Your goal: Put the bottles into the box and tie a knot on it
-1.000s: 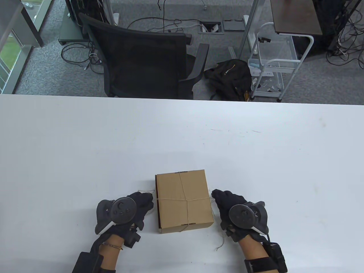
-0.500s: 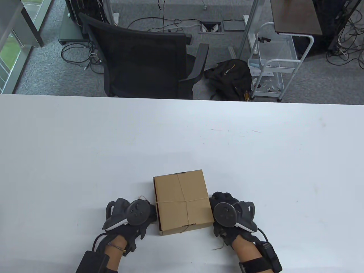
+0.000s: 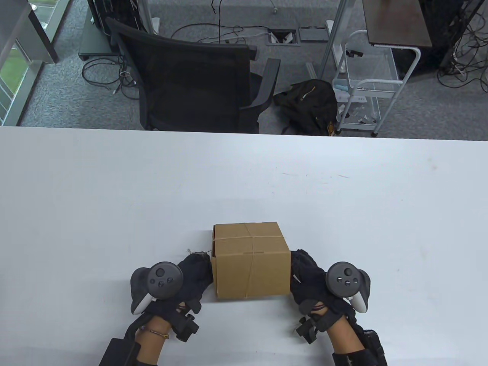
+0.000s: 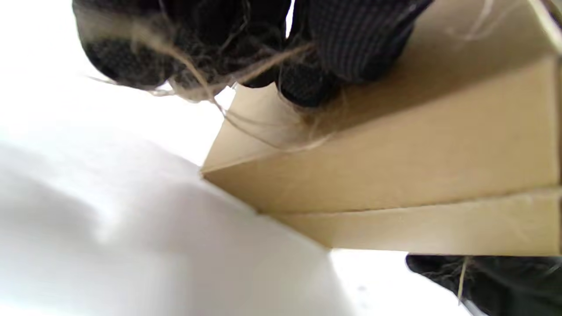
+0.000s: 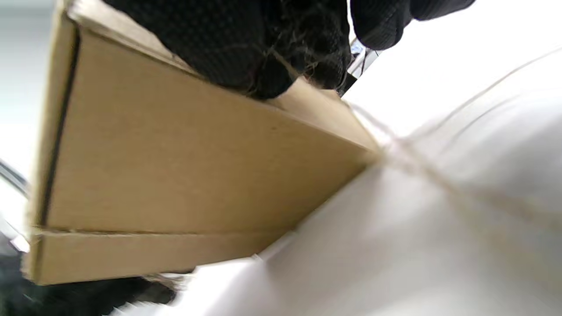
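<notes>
Left hand (image 3: 190, 276) presses against the left side of the box (image 3: 251, 263), fingers (image 4: 351, 48) laid on the cardboard; frayed twine (image 3: 249, 238) strands run across the fingertips in the left wrist view, but whether they are pinched I cannot tell. Right hand (image 3: 309, 278) is on the right side of the box, fingers (image 5: 246, 48) on the cardboard with twine fibres at the fingertips; pinch likewise unclear.

Box sits between the two hands at the near middle of the counter (image 3: 114, 190). It is tipped up: both wrist views show its underside lifted off the counter, with only one lower edge down. From the table view a large side face is turned toward the near edge, and the face carrying the twine cross now appears foreshortened at the far top.

Change since 0.5 s ago: the box lay flat then, twine cross facing up; it has been rotated with its near edge raised. Both hands have shifted from beside the box's near half to clasp its two sides. The loose twine end seen on the counter near the right wrist is no longer visible there. A short twine tail (image 3: 196, 252) shows just left of the box, above the left hand.

Bottles are not visible; the box is closed.
</notes>
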`<state>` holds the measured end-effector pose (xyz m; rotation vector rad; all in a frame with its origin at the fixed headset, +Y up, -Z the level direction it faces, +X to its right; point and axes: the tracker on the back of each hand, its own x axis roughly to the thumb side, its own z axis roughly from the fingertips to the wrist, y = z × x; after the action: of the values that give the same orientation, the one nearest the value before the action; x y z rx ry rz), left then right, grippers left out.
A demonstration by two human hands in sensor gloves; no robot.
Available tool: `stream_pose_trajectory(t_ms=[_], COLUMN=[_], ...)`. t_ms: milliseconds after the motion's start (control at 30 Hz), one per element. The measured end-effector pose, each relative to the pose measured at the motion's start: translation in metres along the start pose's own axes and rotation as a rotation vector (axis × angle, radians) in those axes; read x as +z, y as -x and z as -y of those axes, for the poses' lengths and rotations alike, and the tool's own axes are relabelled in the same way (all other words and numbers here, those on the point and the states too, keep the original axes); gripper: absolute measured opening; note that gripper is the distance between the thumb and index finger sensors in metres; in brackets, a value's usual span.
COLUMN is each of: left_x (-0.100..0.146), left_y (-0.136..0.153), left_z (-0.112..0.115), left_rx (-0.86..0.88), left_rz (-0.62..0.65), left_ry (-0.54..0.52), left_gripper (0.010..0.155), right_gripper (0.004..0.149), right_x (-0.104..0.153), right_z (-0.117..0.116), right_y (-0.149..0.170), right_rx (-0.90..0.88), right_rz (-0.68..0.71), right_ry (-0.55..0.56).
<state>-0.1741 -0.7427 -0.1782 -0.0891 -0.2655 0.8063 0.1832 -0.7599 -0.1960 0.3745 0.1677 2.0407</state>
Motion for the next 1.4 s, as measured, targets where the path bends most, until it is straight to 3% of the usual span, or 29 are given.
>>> stream_pose_trajectory(t_ms=[133, 200, 300, 400, 500, 633, 700, 800, 933, 1000, 1133, 1200, 1400], left_x=[0.005, 0.008, 0.012, 0.011, 0.003, -0.002, -0.002, 0.003, 0.012, 0.016, 0.020, 0.018, -0.002], left_y=[-0.004, -0.009, -0.010, -0.006, 0.008, 0.025, 0.026, 0.020, -0.006, -0.023, -0.055, -0.061, -0.046], left_z=[-0.003, -0.010, -0.019, -0.019, -0.009, -0.001, -0.002, -0.013, -0.019, -0.012, 0.014, 0.019, 0.021], left_rx=[0.211, 0.211, 0.257, 0.308, 0.354, 0.666, 0.735, 0.657, 0.457, 0.299, -0.243, -0.406, -0.338], left_rz=[-0.001, 0.008, -0.035, -0.106, -0.185, -0.334, -0.307, -0.258, -0.149, -0.095, -0.043, 0.003, 0.121], left_ry=[-0.044, -0.084, -0.151, -0.126, -0.092, -0.006, 0.026, 0.011, -0.036, -0.063, -0.123, -0.145, -0.097], left_gripper=[0.048, 0.047, 0.047, 0.048, 0.048, 0.049, 0.049, 0.050, 0.050, 0.049, 0.047, 0.047, 0.047], right_gripper=[0.041, 0.041, 0.042, 0.041, 0.041, 0.041, 0.041, 0.041, 0.038, 0.038, 0.037, 0.037, 0.038], right_x=[0.007, 0.011, 0.012, 0.009, 0.004, 0.000, 0.001, 0.006, 0.012, 0.015, 0.026, 0.028, 0.013], right_z=[0.004, 0.007, 0.009, 0.003, -0.006, -0.011, -0.008, 0.000, 0.001, -0.004, -0.010, -0.012, -0.011], right_y=[-0.009, -0.015, -0.017, -0.007, 0.006, 0.014, 0.011, -0.008, -0.042, -0.057, -0.082, -0.085, -0.068], right_rx=[-0.080, -0.079, -0.156, -0.261, -0.214, -0.237, -0.179, -0.056, 0.252, 0.353, 0.621, 0.702, 0.666], right_rz=[-0.006, -0.010, -0.041, -0.135, -0.179, -0.263, -0.254, -0.197, -0.057, 0.071, 0.313, 0.413, 0.482], right_ry=[0.011, 0.065, 0.046, 0.006, -0.010, -0.124, -0.101, -0.122, -0.127, -0.143, -0.003, 0.067, 0.135])
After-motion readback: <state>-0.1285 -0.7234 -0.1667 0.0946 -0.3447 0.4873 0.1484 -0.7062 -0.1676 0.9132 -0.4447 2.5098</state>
